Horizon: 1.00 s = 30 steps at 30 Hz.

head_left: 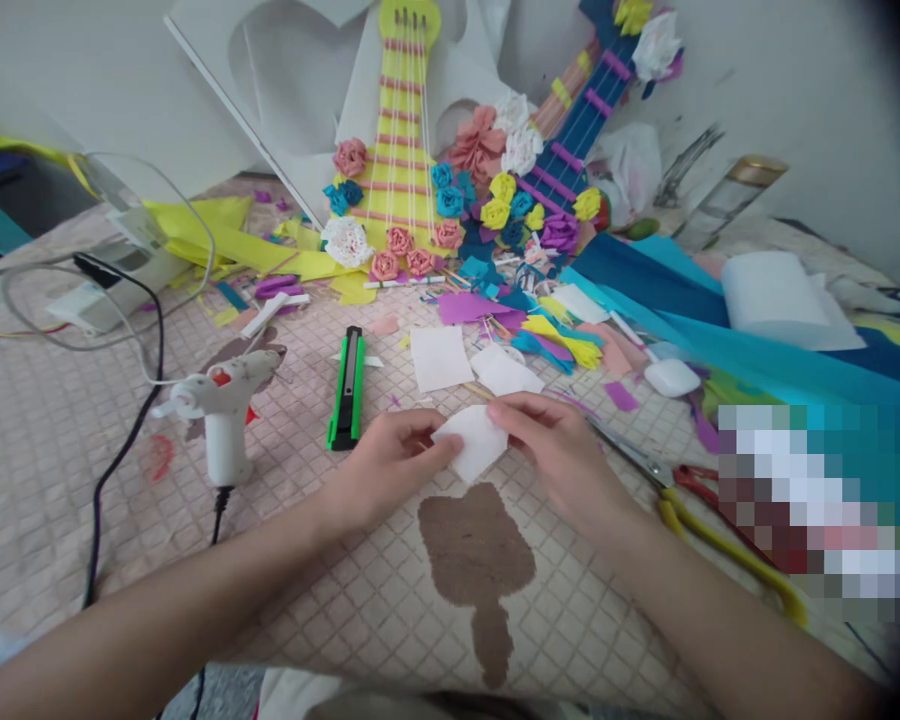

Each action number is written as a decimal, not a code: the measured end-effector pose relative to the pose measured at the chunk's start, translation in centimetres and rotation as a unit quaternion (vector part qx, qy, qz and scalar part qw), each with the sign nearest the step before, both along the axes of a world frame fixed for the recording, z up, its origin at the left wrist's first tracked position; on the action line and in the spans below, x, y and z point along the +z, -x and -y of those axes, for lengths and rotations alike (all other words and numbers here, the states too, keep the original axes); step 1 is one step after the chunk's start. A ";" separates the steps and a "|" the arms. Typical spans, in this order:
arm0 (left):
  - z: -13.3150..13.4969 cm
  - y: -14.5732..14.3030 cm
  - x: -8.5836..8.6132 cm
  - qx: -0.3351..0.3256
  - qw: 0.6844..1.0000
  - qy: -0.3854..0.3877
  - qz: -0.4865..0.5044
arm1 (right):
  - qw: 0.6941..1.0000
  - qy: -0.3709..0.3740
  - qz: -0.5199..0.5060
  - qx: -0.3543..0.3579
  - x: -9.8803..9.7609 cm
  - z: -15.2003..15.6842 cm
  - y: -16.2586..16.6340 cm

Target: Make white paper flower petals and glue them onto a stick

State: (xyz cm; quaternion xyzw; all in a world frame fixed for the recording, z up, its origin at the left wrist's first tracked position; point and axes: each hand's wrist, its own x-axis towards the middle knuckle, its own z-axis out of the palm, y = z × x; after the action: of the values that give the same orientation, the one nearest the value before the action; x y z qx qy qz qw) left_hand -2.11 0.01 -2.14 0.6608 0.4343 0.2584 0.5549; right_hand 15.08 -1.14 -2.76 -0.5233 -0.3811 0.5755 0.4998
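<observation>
Between my two hands is a small piece of white paper (474, 452), tilted with one corner pointing down. My left hand (390, 462) pinches its left edge, the thumb lying on the front face. At the upper right corner, the fingers of my right hand (559, 450) are closed on the same paper. Just beyond it lie a white paper square (439, 358) and another white paper piece (506, 370). A green box cutter (347, 390) rests to the left of my left hand. Scissors with yellow handles (712, 535) lie beside my right forearm.
A white glue gun (226, 430) stands at left with its cable. Yellow (403, 150) and blue (596, 110) paper guitars with paper flowers lean at the back. Coloured paper scraps (487, 310), a white roll (769, 295) and blue sheets (757, 345) cover the far right. The tablecloth (307, 590) has a torn brown patch.
</observation>
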 end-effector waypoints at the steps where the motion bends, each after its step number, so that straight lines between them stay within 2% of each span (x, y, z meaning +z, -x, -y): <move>1: -0.1 0.0 0.0 0.012 1.000 -0.003 0.005 | 1.000 -0.006 0.005 0.002 0.0 0.0 0.0; 7: -0.3 0.2 0.1 0.058 0.998 -0.016 0.020 | 0.998 -0.024 0.053 0.019 0.3 0.2 -0.1; 13: -0.4 0.8 0.3 0.035 0.999 0.020 -0.004 | 0.993 -0.004 0.100 0.064 0.8 0.2 -0.2; 15: -0.4 0.8 0.6 0.036 0.999 0.026 -0.001 | 0.994 -0.006 0.090 0.066 0.7 0.3 -0.2; 18: -0.4 0.4 0.8 0.030 0.998 0.045 0.036 | 0.998 -0.017 0.053 0.029 0.5 0.3 -0.1; 23: -0.2 -0.1 0.4 -0.007 0.993 0.101 0.058 | 1.000 -0.020 0.021 -0.011 0.2 0.3 0.1; 30: -0.2 0.2 0.2 0.010 0.995 0.085 0.054 | 0.998 -0.015 0.038 0.040 0.2 0.3 -0.1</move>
State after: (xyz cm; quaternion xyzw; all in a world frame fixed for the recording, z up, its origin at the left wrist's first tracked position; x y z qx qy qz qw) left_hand -2.28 0.21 -1.95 0.5918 0.4308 0.2611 0.6293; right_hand 15.17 -1.47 -2.52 -0.5214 -0.4293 0.5688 0.4693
